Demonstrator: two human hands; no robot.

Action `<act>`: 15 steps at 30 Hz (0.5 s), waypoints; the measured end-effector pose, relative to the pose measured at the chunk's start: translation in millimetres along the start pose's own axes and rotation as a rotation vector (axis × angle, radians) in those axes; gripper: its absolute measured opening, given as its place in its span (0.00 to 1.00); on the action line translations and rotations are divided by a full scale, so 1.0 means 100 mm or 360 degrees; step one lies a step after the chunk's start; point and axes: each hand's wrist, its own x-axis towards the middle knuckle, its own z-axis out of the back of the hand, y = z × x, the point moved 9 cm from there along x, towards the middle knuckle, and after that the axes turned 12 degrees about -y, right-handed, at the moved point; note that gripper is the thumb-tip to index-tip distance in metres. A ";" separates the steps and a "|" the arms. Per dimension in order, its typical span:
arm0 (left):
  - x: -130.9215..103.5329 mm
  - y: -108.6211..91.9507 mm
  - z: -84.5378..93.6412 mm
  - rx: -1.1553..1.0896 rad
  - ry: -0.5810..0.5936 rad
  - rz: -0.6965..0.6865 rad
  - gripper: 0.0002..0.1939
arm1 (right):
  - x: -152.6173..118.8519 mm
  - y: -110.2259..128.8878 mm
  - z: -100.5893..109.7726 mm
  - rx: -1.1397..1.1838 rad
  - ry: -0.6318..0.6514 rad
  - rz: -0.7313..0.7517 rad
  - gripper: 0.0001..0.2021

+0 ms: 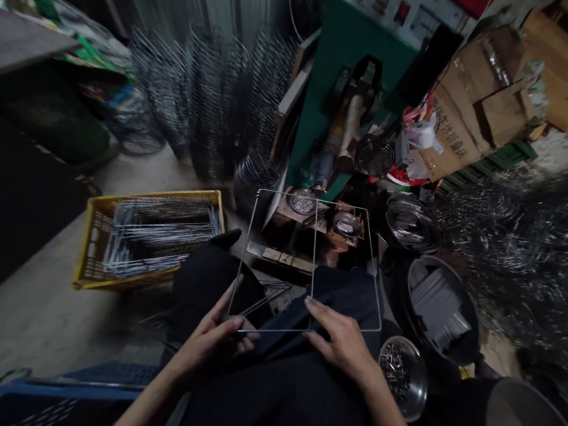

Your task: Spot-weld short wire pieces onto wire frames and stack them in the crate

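Note:
A rectangular wire frame (313,263) with a bar down its middle is held over my lap, its far side tilted up toward the green machine. My left hand (226,321) grips its near left corner, thumb and fingers closed on the wire. At the lower end of the middle bar, my right hand (330,328) pinches the wire between thumb and fingers. Beyond the frame stand a dish of small metal pieces (302,202) and a second dark dish (347,224), both on the machine's ledge.
To the left sits a yellow crate (85,241) of bent wire frames. Coiled wire stacks (209,99) stand behind it. The green machine (322,76) rises ahead. On the right are a bucket of flat strips (473,332), a metal bowl (416,400) of small parts and piled wire (537,244).

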 end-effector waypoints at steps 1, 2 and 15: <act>-0.01 -0.01 -0.01 0.0007 0.0001 -0.0012 0.55 | 0.00 -0.01 0.00 0.0015 0.0000 -0.0004 0.32; -0.01 -0.02 -0.02 0.0014 0.0003 -0.0025 0.54 | 0.00 -0.01 -0.01 0.0031 0.0000 -0.0005 0.32; 0.05 -0.10 -0.17 0.0069 0.0086 -0.0086 0.54 | 0.05 -0.06 0.16 0.0166 -0.0027 -0.0065 0.32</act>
